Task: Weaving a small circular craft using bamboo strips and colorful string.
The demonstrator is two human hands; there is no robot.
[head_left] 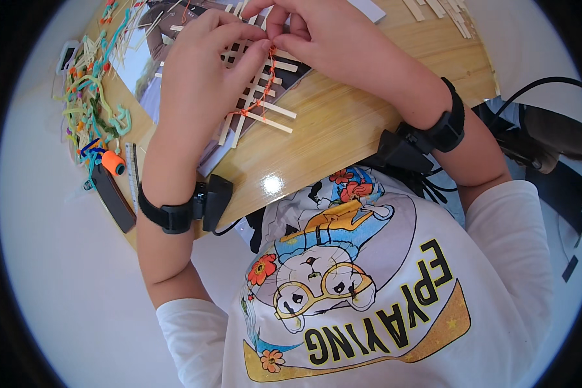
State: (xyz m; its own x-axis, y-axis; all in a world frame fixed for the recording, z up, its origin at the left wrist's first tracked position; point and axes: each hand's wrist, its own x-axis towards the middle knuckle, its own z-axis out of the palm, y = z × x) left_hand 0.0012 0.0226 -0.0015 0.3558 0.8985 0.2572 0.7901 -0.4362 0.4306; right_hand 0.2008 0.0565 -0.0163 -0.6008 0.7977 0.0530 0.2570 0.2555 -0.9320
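A lattice of crossed pale wooden strips [271,123] lies at the table's far side, partly covered by my hands. Along its right and near edges winds a thin orange cord [269,83], looped around the strips. My left hand [207,64] reaches over the lattice's left part, its thumb and forefinger closed at the cord's upper end. From the right, my right hand [313,29] meets it there, thumb and fingers pinched on the same cord. The fingertips nearly touch, and the exact grip is partly hidden.
A printed picture sheet [128,55] lies under the lattice on the wooden table [349,107]. At left are tangled coloured yarns [84,97], an orange spool [113,163], a ruler [133,169] and a dark flat bar [113,199]. Loose wooden strips [458,18] lie far right.
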